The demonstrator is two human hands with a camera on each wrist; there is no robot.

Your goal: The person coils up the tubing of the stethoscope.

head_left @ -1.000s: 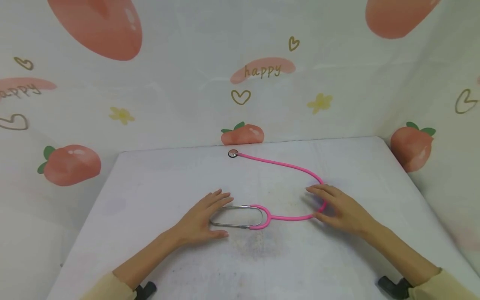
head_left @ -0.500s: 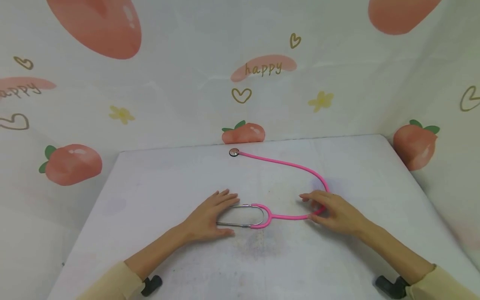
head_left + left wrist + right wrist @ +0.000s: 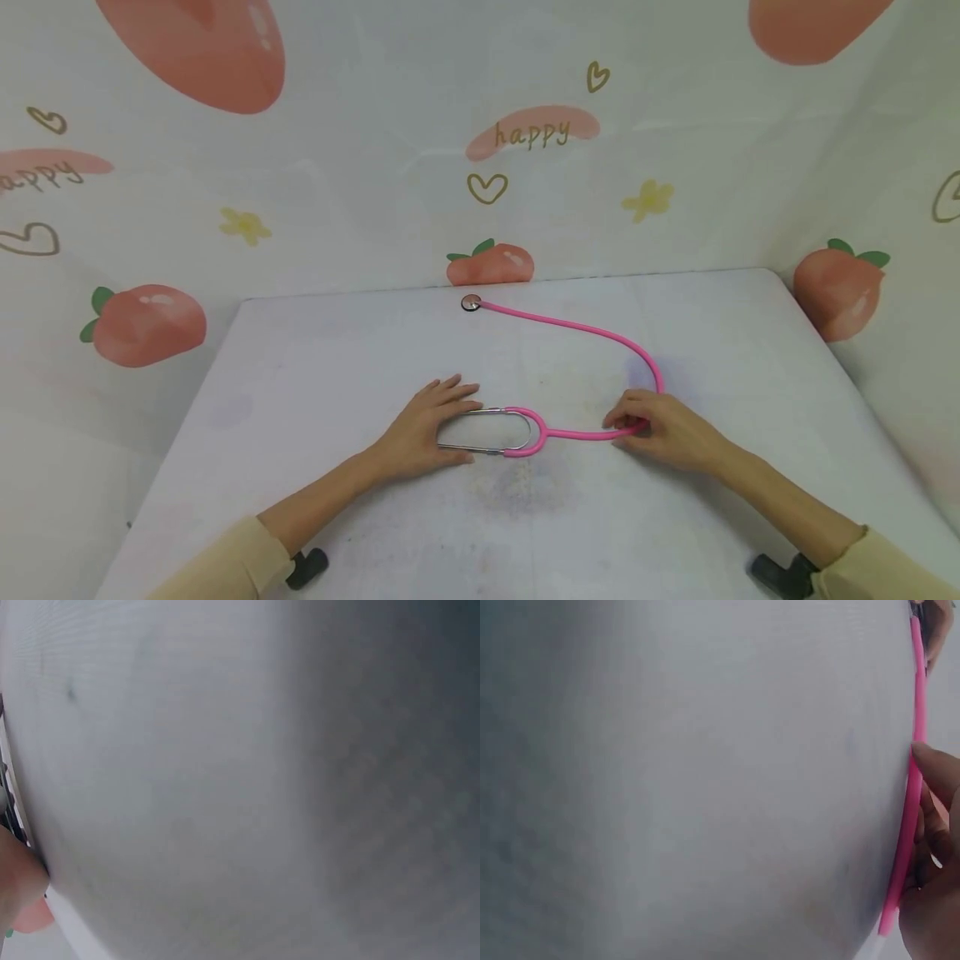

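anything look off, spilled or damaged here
A greyish-brown smudge marks the white tabletop on the near side of the stethoscope, and fainter purplish patches show elsewhere; they look odd on the pale surface. Stains or wear, I cannot tell. The stethoscope shows no plain damage, though the left hand and right hand hide parts.

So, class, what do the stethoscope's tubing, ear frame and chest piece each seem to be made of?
Tubing: probably rubber or soft plastic, smooth and pink, as it bends in an even curve.
Ear frame: likely polished metal, given the silvery sheen on its thin rods.
Chest piece: perhaps metal, its face shiny; the dark rim's material is unclear.
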